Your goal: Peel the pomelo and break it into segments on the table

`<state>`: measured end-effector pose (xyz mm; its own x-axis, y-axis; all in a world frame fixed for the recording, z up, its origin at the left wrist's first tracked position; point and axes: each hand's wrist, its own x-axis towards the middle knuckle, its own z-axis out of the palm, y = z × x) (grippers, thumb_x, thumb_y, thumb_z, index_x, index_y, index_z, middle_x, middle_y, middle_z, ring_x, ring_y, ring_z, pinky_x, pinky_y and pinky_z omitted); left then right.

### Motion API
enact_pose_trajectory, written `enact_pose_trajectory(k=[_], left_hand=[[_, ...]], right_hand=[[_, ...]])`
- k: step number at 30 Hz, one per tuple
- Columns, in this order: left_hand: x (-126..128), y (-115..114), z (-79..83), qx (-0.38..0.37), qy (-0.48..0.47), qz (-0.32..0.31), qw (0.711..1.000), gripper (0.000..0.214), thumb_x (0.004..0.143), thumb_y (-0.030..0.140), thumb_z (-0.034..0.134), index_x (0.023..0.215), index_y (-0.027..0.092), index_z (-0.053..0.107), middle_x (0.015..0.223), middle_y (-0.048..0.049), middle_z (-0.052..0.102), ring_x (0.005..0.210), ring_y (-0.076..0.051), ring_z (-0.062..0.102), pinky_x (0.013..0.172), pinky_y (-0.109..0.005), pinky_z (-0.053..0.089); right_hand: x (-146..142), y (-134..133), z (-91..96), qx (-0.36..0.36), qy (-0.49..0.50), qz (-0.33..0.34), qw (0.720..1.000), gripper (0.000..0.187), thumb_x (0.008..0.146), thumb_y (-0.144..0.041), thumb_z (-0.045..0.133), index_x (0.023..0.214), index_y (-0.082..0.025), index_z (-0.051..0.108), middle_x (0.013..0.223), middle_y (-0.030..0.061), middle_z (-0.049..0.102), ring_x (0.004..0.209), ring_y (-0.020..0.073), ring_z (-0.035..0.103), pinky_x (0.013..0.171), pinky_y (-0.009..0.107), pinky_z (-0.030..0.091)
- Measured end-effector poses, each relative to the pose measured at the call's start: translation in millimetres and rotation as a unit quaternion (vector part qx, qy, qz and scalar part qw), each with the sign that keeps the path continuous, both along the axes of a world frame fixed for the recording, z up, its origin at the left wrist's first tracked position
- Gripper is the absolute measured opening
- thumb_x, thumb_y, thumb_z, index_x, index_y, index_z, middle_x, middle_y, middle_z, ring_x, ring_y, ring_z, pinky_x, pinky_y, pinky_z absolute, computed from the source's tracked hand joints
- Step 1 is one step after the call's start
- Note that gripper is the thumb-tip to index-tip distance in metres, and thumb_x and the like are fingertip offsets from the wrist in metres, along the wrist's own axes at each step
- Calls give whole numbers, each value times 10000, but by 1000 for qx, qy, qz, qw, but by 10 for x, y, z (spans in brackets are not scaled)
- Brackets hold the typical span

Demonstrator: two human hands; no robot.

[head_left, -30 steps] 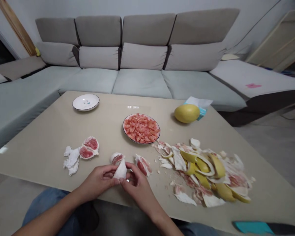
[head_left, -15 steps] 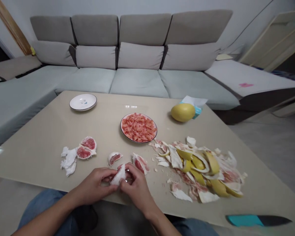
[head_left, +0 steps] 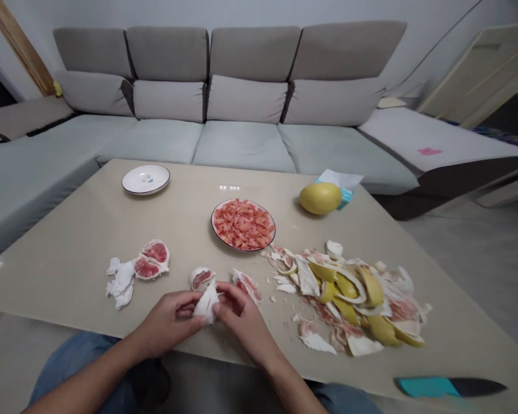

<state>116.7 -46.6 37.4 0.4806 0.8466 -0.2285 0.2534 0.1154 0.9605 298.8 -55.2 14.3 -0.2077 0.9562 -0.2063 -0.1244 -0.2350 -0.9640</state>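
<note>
Over the near edge of the table, my left hand and my right hand both pinch a pomelo segment. Its white pith faces me, and a pointed flap stands up between the fingers; any flesh on its far side is hidden. Just beyond the fingertips lie two more segments showing red flesh, one pomelo segment behind my left hand and another pomelo segment behind my right. Farther left, a larger chunk of red pomelo rests against a crumpled white piece.
A plate of pink pomelo pieces sits mid-table. To the right spreads a heap of yellow peel with pith. A knife with a teal handle lies near the right front edge. Behind are a whole pomelo, a tissue pack and a white plate.
The segment has turned more upright between my fingers, and its white flap now sticks up. My right hand has shifted slightly; the things on the table stay where they were.
</note>
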Motion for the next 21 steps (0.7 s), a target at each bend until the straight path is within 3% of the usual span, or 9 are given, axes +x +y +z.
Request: enact_pose_trajectory(k=[5,8,13,16,21], left_hand=[[-11,-37,-105,159,69,13,985,328,834,276,657,1142,162,661,1132,-117,667,1044,-233,626,900,-314,507],[-11,-88,-160,245,76,6,966,275,865,240,620,1132,180,647,1099,-111,658,1022,-213,617,887,-309,510],[32,-173,-234,332,78,13,940,301,886,166,561,1184,204,590,1095,-102,664,1018,-201,622,890,-302,516],[66,-197,-264,340,78,22,937,283,882,160,558,1161,194,593,1071,-103,671,992,-199,634,869,-291,526],[105,-191,-230,256,90,9,962,199,897,221,550,1073,191,638,984,-85,667,937,-192,640,818,-277,539]], right_hand=[[-20,-34,28,52,-47,36,997,370,712,-177,588,1080,-201,603,1001,42,582,838,166,572,601,218,467],[-55,-58,22,79,-77,19,994,332,675,-133,548,994,-191,621,980,44,567,855,177,551,562,205,456],[-132,-111,-34,70,-102,-29,992,226,667,-142,550,882,-181,605,834,3,548,692,140,531,505,201,410],[-162,-135,-54,51,-97,-50,993,147,655,-153,554,799,-185,561,747,-28,528,613,117,493,501,204,391],[-189,-143,-70,46,-97,-81,991,82,660,-178,519,741,-191,517,696,-43,497,576,106,445,488,204,351]])
